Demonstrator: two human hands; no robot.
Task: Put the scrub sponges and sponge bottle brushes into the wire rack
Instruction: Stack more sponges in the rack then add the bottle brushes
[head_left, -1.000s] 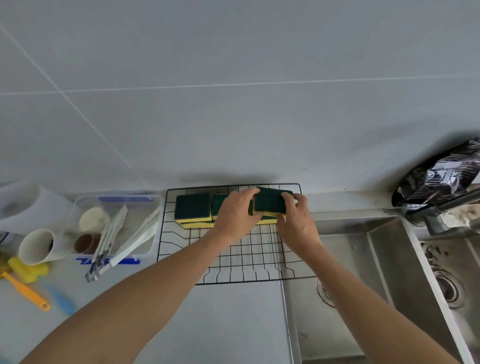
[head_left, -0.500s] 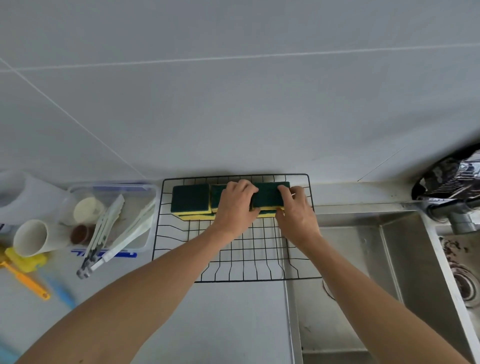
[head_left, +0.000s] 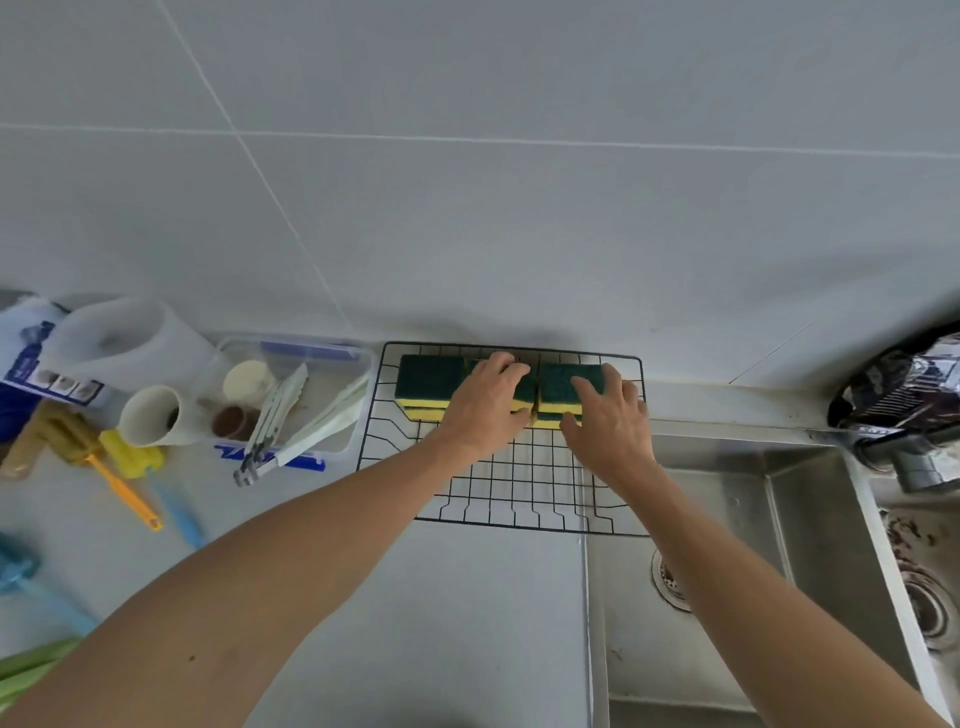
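Note:
A black wire rack (head_left: 519, 493) lies on the counter against the wall, its right part over the sink edge. Green-and-yellow scrub sponges sit in a row along its far side, stacked two high. The left sponge (head_left: 428, 382) is uncovered. My left hand (head_left: 488, 402) lies palm down on the middle sponge, fingers curled over its far edge. My right hand (head_left: 608, 415) covers the right sponge (head_left: 563, 384), thumb at its front. A yellow sponge bottle brush with an orange handle (head_left: 130, 462) and a blue-handled brush (head_left: 182, 514) lie on the counter at left.
A clear plastic container (head_left: 358, 364) holding tongs and small cups stands left of the rack, with a white cup (head_left: 150, 415) and a white jug (head_left: 119, 338) beyond. The steel sink (head_left: 727, 571) is at right, with a black bag (head_left: 904, 384) and a faucet (head_left: 909, 452).
The tilted sponge in my right hand has come down flat at the right end of the row. Both hands stay on the sponges. The view has shifted slightly.

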